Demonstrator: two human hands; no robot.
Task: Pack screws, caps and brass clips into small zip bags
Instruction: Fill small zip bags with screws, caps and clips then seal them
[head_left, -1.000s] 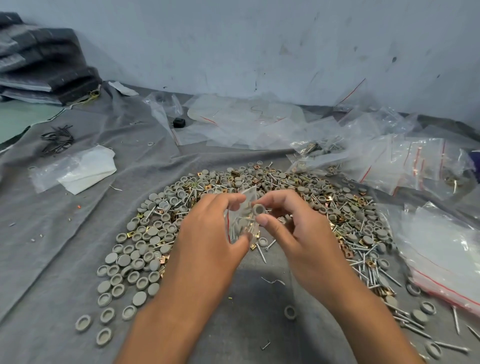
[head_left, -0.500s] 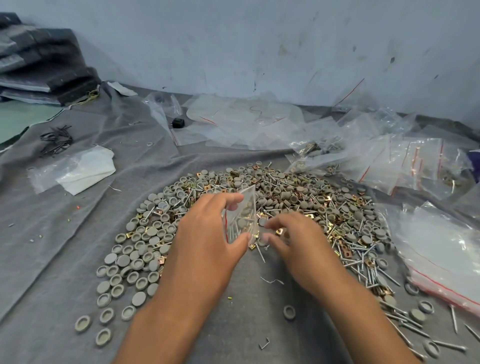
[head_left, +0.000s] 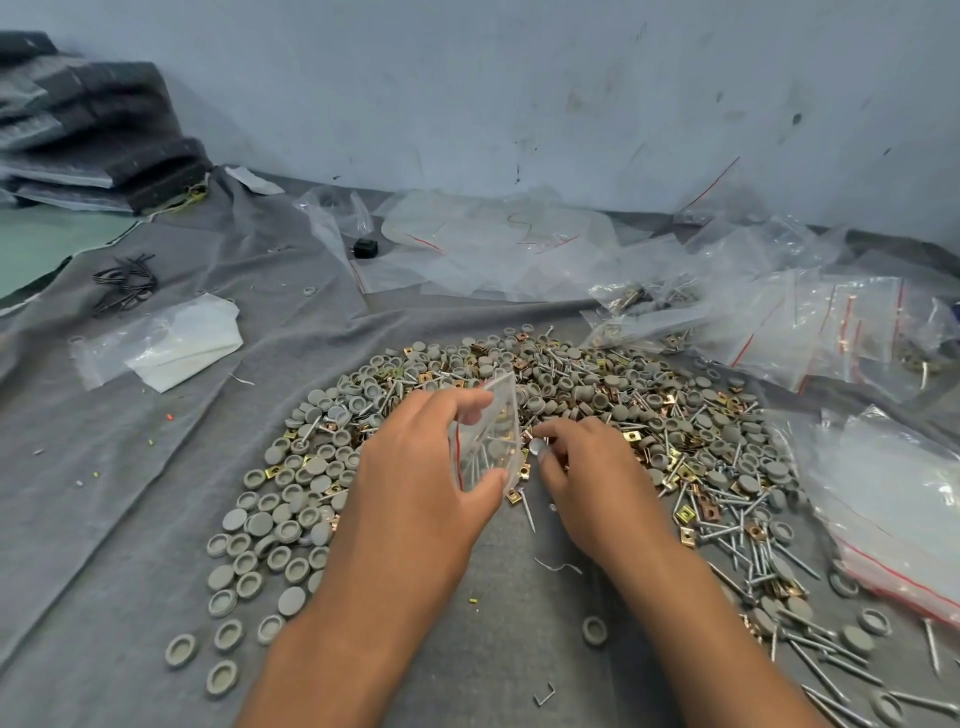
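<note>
our left hand (head_left: 415, 483) pinches a small zip bag (head_left: 488, 431) between thumb and forefinger, mouth up and held open, just above the near edge of the heap (head_left: 545, 415) of grey caps, brass clips and screws spread on the grey cloth over the desk (head_left: 130, 519). a few screws already show through the film. our right hand (head_left: 597, 483), at 3 o'clock of the bag and just beside it, has curled fingers nipping a small pale piece (head_left: 537, 445) off the heap; we judge it a cap or a screw head, but it is too small to tell.

what could go wrong: the bag is slack and held at only two points, so its mouth could fold shut as the piece comes in, and the piece would drop back into the heap. screw points could also prick the thin film if we squeeze.

hard to make out: the count inside the bag, blurred by glare. our left palm hides the caps under it. at 3 o'clock the stack of empty bags (head_left: 893, 509) is cut by the frame edge, and the filled bags (head_left: 654, 312) at 1 o'clock overlap.
</note>
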